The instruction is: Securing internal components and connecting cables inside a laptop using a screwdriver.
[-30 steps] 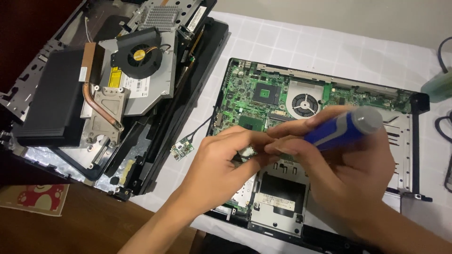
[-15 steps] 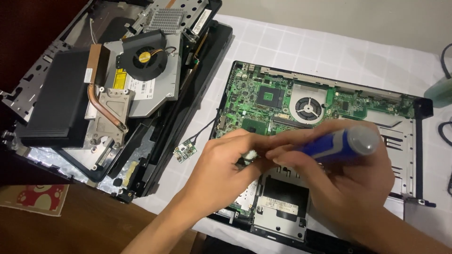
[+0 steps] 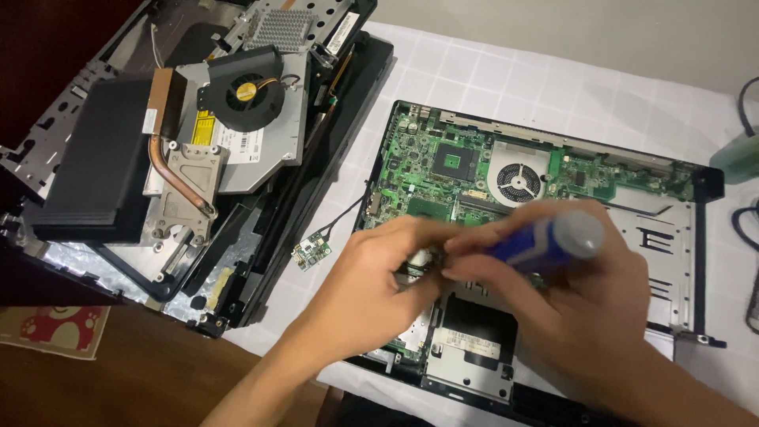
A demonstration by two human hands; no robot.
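Gripping a screwdriver point(image 3: 545, 241) with a blue handle and grey cap, the right hand point(image 3: 577, 316) is closed around the handle, the tip hidden behind the fingers. At nine o'clock of it, the left hand point(image 3: 371, 292) is pinched shut at the tip; what is pinched there cannot be told. Both are held over the middle of an opened laptop base point(image 3: 672, 237), whose green circuit board point(image 3: 419, 158) is seen at twelve o'clock, a round fan point(image 3: 518, 180) beside it. The screwdriver is judged light and stiff, best held on its thick handle; the board is judged fragile and best taken by its edges. At nine o'clock, a small loose card point(image 3: 311, 251) is seen on the white checked cloth point(image 3: 490, 71). Farther at ten o'clock, a pile of removed parts is stacked, a black fan point(image 3: 249, 91) and copper pipe point(image 3: 170, 170) among them.
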